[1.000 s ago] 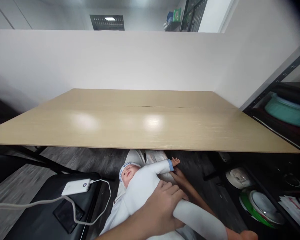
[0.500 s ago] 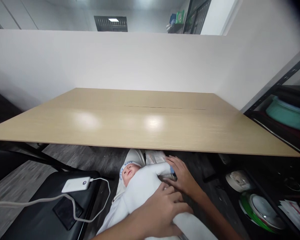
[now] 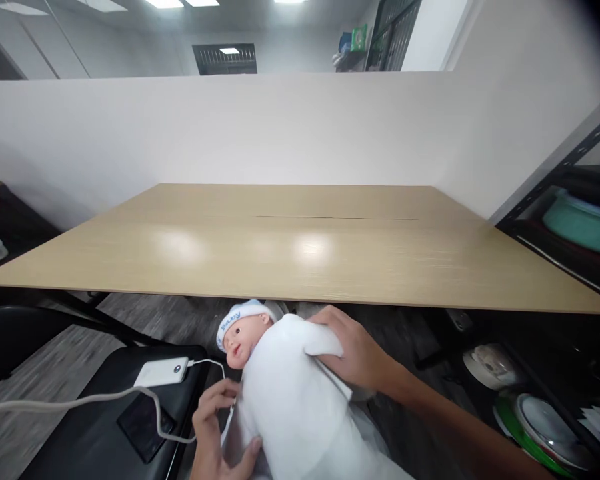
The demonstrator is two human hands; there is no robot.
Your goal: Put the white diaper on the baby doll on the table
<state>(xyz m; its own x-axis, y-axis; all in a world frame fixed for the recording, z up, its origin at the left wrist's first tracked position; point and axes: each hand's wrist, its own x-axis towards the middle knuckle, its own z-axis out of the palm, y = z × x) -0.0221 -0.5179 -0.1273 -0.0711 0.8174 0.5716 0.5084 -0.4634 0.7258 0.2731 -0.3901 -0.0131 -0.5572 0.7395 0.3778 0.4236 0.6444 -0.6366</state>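
- The doll [image 3: 295, 393], dressed in white, lies below the near edge of the table [image 3: 300, 253], around the middle of that edge; its head points toward the table's near left corner.
- Its lower end is cut off by the bottom of the view, and whatever supports it is mostly hidden under the white clothing.
- The hat [image 3: 245, 315] is white and blue; its blue lettering is tilted and hard to read.
- The right hand [image 3: 353, 347] grips a bulging fold of white cloth at the doll's upper side, the thumb partly covered; whether a doll's arm is inside that fold cannot be told.
- The left hand [image 3: 223, 437] is half curled at the doll's other side, thumb apart from the fingers, its wrist cut off below. Whether it pinches the cloth cannot be told.
- On the black chair seat [image 3: 70, 440], a white power bank [image 3: 163, 372] lies near the far right corner.
- A dark flat slab [image 3: 145, 423] lies near the seat's right edge, crossed by the pale cable [image 3: 80, 402], whose loop passes out of sight behind the left hand.
- Right of the table, a blurred green basin [image 3: 583, 223] and a dish with a clear lid [image 3: 550, 420] sit in shadow, partly hidden.
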